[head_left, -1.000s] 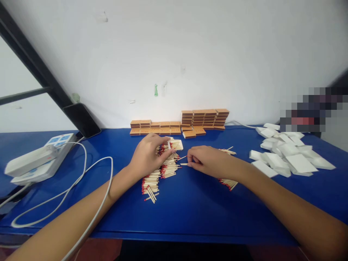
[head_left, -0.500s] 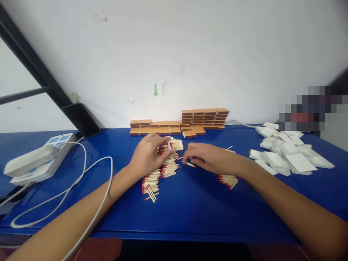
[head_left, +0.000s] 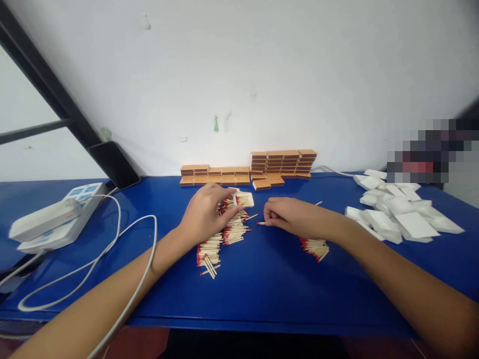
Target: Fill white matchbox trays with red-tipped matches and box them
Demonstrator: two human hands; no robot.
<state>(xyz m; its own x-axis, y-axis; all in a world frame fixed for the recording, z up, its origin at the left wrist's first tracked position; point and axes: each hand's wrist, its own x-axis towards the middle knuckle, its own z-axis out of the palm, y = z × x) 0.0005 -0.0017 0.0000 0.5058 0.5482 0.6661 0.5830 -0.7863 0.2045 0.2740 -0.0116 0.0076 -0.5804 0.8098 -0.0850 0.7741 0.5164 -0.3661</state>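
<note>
My left hand [head_left: 205, 212] is closed on a small white matchbox tray [head_left: 251, 200], thumb at its near side and fingers at its far side. Matches with red heads lie inside the tray. Under and beside that hand spreads a pile of loose matches [head_left: 235, 233]. My right hand [head_left: 286, 214] pinches a match [head_left: 261, 224], its red head pointing left, just above the blue table. A single match [head_left: 252, 217] lies between the hands. Partly behind my right wrist is a smaller heap of matches [head_left: 314, 248].
Orange matchboxes [head_left: 283, 162] stand stacked along the wall. White matchbox trays [head_left: 397, 212] are piled at the right. At the left are a power strip [head_left: 88, 192], a white cable [head_left: 119, 209] crossing my left forearm, and a dark phone [head_left: 114, 164]. The blue table [head_left: 262, 289] has a front edge near me.
My right hand has drawn slightly right, away from the tray, and its fingers have closed on a match that now points left. My left hand keeps its hold on the tray.
</note>
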